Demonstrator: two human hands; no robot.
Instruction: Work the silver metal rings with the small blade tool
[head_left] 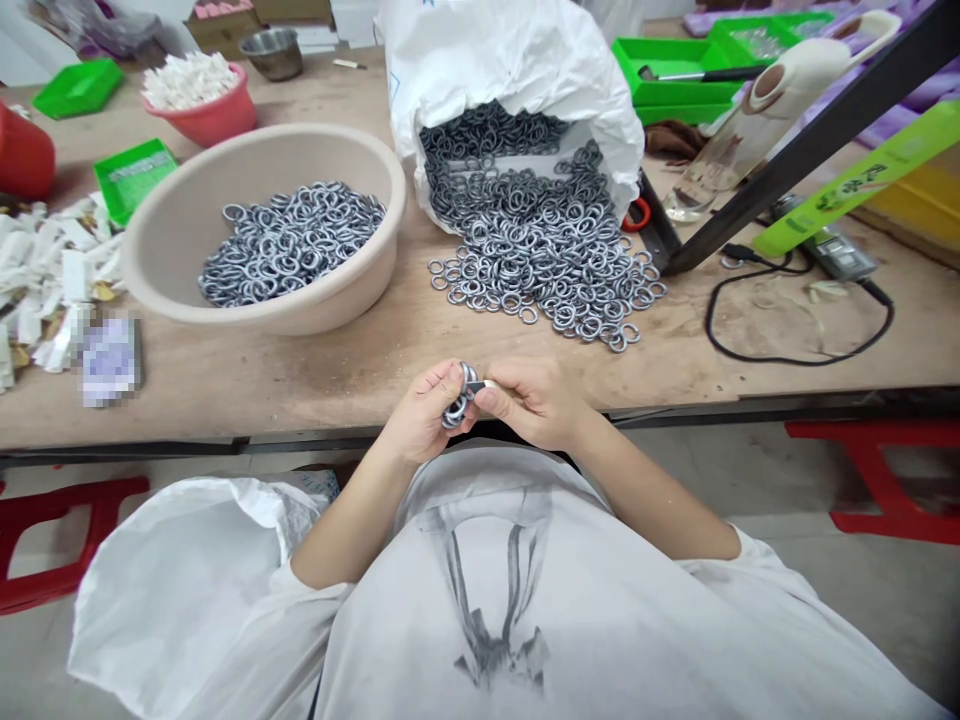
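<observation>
The landmark is the basin (169, 235), a round, smooth beige plastic vessel holding a heap of glossy grey rings. A few held rings (456, 410) of the same rounded, shiny section are in front of the basin and to its right, above the near edge of the wooden tabletop (322, 375). The fingers of the left hand (426, 415) are closed around them. The fingers of the right hand (536, 405) are pinched narrow on a small dark blade (477, 386), which meets the rings.

Right of the basin, a crinkled white sack (495, 50) lies open-mouthed, spilling a loose ring pile (551, 250) onto scuffed, matt wood. Left of the basin are flat white strips (45, 270).

The held rings overlap and are partly covered by fingers; their number cannot be told. The blade's handle is mostly hidden. The sack's depth is in shadow, and its top is cut off.
</observation>
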